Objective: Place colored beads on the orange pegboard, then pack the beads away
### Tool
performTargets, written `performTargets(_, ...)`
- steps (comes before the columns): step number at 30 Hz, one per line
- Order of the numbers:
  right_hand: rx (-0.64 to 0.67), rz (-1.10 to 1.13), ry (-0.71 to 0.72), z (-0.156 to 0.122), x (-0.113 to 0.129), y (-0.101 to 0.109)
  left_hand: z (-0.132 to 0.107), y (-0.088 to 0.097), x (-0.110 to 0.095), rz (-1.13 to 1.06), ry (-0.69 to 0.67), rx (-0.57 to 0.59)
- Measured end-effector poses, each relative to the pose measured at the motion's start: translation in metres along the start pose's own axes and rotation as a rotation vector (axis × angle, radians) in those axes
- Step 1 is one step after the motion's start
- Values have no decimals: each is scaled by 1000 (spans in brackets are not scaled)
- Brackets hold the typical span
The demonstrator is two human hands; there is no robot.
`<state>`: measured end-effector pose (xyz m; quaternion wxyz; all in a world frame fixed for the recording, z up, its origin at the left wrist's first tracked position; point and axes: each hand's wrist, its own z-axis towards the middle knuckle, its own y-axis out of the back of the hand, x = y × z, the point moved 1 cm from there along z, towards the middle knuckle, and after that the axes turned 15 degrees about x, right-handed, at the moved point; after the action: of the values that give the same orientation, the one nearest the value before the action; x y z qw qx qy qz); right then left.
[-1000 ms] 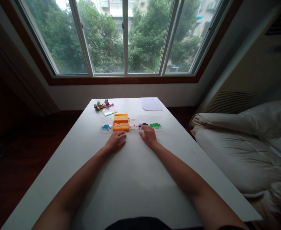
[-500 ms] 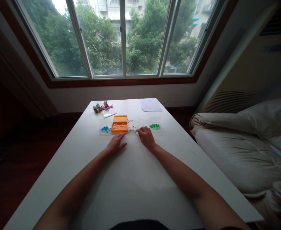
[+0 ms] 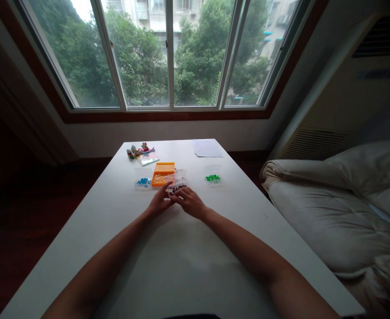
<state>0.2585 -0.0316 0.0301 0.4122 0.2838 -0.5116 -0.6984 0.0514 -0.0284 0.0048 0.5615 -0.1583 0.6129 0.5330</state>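
Between my hands is a small clear plastic box (image 3: pixel 170 191) of dark beads (image 3: pixel 178 189), its lid raised at the back. My left hand (image 3: pixel 160 202) grips its left side, thumb up and fingers curled under the edge. From the right, my right hand (image 3: pixel 192 203) holds the near right side, with bent fingers partly covering the beads. Just behind stands an orange case (image 3: pixel 164 168) with its lid up and pale beads (image 3: pixel 160 178) inside. Left of it sits a clear box of blue beads (image 3: pixel 144 181).
To the right stands an opened clear box of green beads (image 3: pixel 213 178). White paper (image 3: pixel 208 148) lies at the table's far right corner. Small colourful figures (image 3: pixel 137 150) and a flat pastel card (image 3: pixel 148 159) are at the far left. A padded sofa (image 3: pixel 314 199) flanks the white table (image 3: pixel 181 266).
My right hand has moved left and nearer, bringing the box of dark beads to my left hand. My left hand has turned and closed on the box. The view has shifted slightly.
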Motion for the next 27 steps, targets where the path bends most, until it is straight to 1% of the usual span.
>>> performTargets(2,-11,0,-30,0,1,2,1,0,-2,-96,15,-17)
performTargets(3,-31,9,-69,-2,1,4,1,0,-3,-141,13,-30)
performTargets(5,-100,41,-192,-5,-1,8,1,2,-7,-223,-2,-61)
performTargets(8,-236,112,-387,-11,-8,15,3,4,-12,-314,-22,-160)
performTargets(10,-284,168,-457,-14,-13,18,4,3,-14,-357,-32,-238)
performTargets(12,-283,215,-469,-14,-16,17,4,0,-16,-382,-40,-263)
performTargets(16,-212,236,-425,-13,-23,12,1,-5,-20,-370,-27,-215)
performTargets(19,-181,179,-485,-16,-38,9,-1,-5,-23,-345,-37,-218)
performTargets(22,-216,108,-669,-28,-68,10,0,-4,-25,-363,-47,-251)
performTargets(25,-306,108,-965,-47,-104,8,0,-5,-27,-423,-73,-252)
performTargets(27,-316,137,-1148,-59,-123,4,1,-6,-28,-436,-83,-235)
